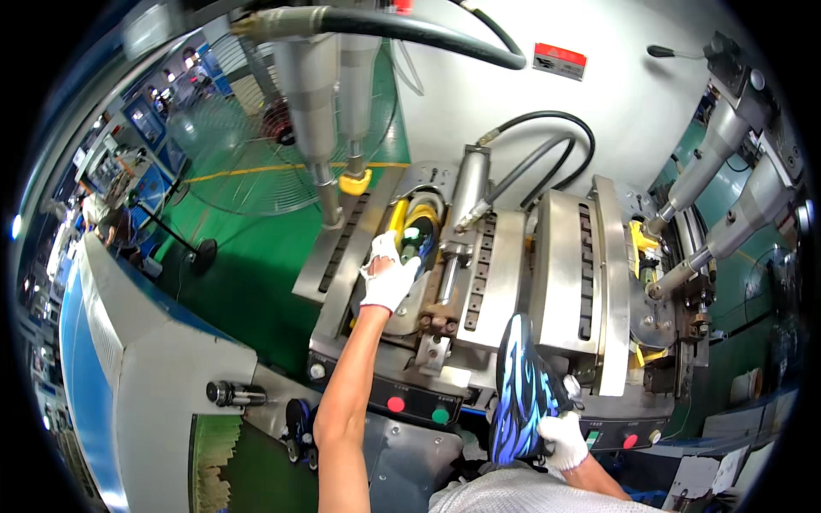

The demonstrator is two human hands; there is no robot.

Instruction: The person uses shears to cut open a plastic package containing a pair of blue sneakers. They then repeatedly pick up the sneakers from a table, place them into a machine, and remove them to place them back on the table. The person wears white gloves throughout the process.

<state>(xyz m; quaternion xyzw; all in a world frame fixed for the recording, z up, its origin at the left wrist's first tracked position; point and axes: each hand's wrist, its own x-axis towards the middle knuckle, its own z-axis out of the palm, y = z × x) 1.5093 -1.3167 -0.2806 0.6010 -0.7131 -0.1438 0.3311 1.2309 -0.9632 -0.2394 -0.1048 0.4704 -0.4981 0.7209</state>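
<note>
Half placed, half held

Green floor (239, 274) lies at 9 o'clock from the left hand (389, 282), the widest room for moving, though a fan guard (248, 162) stands toward 10. The gloved left hand touches a dark shoe (422, 229) at the machine's left station; whether the fingers grip or merely press, I cannot tell. That shoe looks set in place, but its full seating is hidden. A metal cylinder (470, 188) crowds that hand toward 1 o'clock. Farther right, a blue-and-black shoe (517, 393), toe toward 12, sits in neither station, so this half appears undone. The right hand (564, 440) clasps it from between 4 and 5 o'clock. Steel block edges (569, 274) toward 1 leave little room beyond its toe.
</note>
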